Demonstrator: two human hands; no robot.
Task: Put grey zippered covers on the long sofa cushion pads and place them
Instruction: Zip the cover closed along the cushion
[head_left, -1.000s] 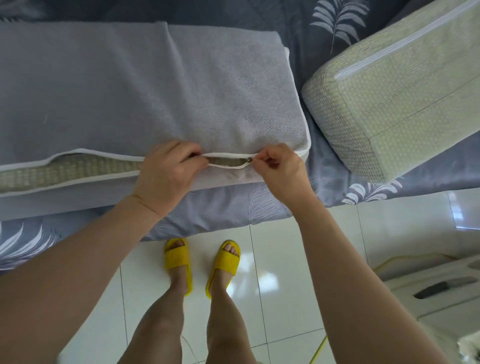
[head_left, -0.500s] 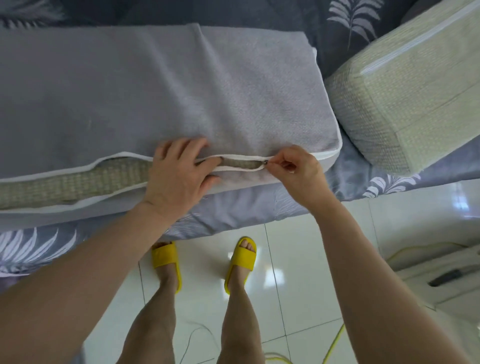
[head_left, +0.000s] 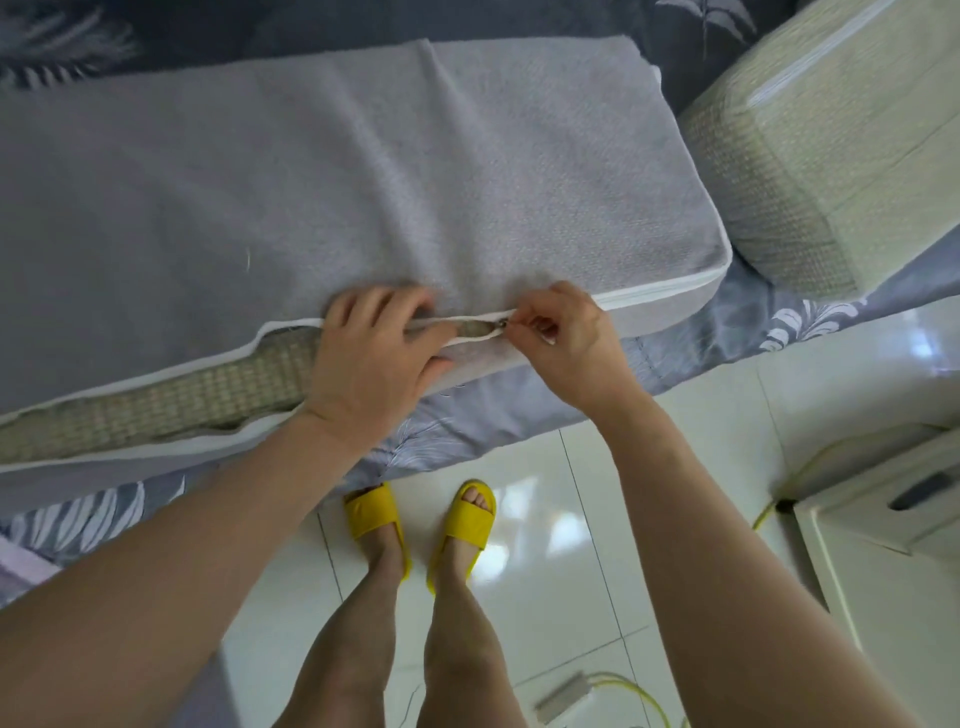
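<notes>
A long cushion in a grey cover (head_left: 322, 176) with white piping lies across a bed. Its front zipper seam gapes open to the left, showing the green woven pad (head_left: 171, 395) inside. My right hand (head_left: 563, 338) pinches the small metal zipper pull (head_left: 501, 325) near the cover's right end. My left hand (head_left: 371, 353) grips the cover's front edge just left of the pull, fingers on top and thumb below, pressing the two seam edges together.
A second, uncovered green woven cushion pad (head_left: 831, 156) leans at the right. The bed carries a grey-blue leaf-print sheet (head_left: 779, 332). Below are white floor tiles, my feet in yellow slippers (head_left: 421, 525), a yellow cable (head_left: 639, 691) and a white appliance (head_left: 893, 545).
The view has shifted so the cushion sits further right. My left hand moved from pinching the seam to lying over the edge and clamping it; the right hand stays on the zipper pull.
</notes>
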